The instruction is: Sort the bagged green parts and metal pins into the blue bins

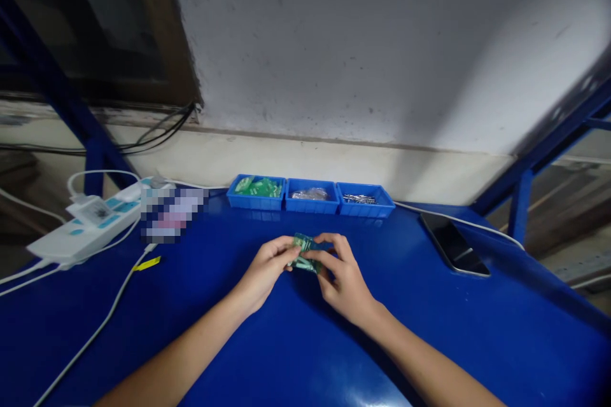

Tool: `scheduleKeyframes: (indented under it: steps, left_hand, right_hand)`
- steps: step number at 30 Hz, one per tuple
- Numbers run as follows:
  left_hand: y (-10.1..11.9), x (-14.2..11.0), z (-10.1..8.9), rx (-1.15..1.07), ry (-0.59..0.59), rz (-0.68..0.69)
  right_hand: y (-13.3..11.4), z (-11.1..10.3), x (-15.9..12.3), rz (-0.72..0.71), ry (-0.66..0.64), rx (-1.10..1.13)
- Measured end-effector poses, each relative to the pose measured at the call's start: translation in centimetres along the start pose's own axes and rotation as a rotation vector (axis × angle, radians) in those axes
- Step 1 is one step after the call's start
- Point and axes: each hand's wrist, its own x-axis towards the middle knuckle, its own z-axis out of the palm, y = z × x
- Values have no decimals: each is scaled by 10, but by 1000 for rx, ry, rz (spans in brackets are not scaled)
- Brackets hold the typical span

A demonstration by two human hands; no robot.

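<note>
Between both hands is a small green plastic packet (304, 262) with white print, held above the blue table. My left hand (268, 267) pinches its left side between thumb and fingers. My right hand (344, 276) grips the right side, its fingers bent over the packet and partly covering it. Beyond the hands stand three blue bins in a row. The left bin (256, 203) holds green packets, the middle bin (311, 206) clear plastic pieces, and the right bin (365, 209) thin shiny metal parts.
At the left lie a white power strip (71, 245) with plugs and a white cable (112, 311) bearing a yellow tag (147, 264). A black phone (453, 245) rests on the right of the blue table (267, 356). Behind rises a wall (334, 51), with blue frame posts at both sides.
</note>
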Motion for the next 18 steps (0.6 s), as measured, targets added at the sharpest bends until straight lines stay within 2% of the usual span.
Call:
scheduleKeyframes:
  steps: [2, 5, 8, 10, 12, 14, 18]
  left_hand:
    - [-4, 0, -1, 137, 45, 112]
    - [-9, 0, -2, 443, 111, 389]
    - [-10, -4, 0, 769, 75, 658]
    - [-11, -7, 3, 891, 28, 741]
    - [-11, -8, 4, 935, 2, 734]
    - [-12, -6, 4, 904, 1, 658]
    - [-13, 2, -3, 641, 54, 401]
  right_hand:
    - [3, 2, 1, 82, -22, 48]
    - [7, 2, 6, 288, -21, 208]
    - [8, 1, 12, 517, -49, 505]
    - [9, 2, 13, 574, -41, 636]
    - [11, 5, 12, 549, 5, 621]
    - [14, 9, 10, 478, 53, 493]
    - [21, 10, 6, 183, 31, 155]
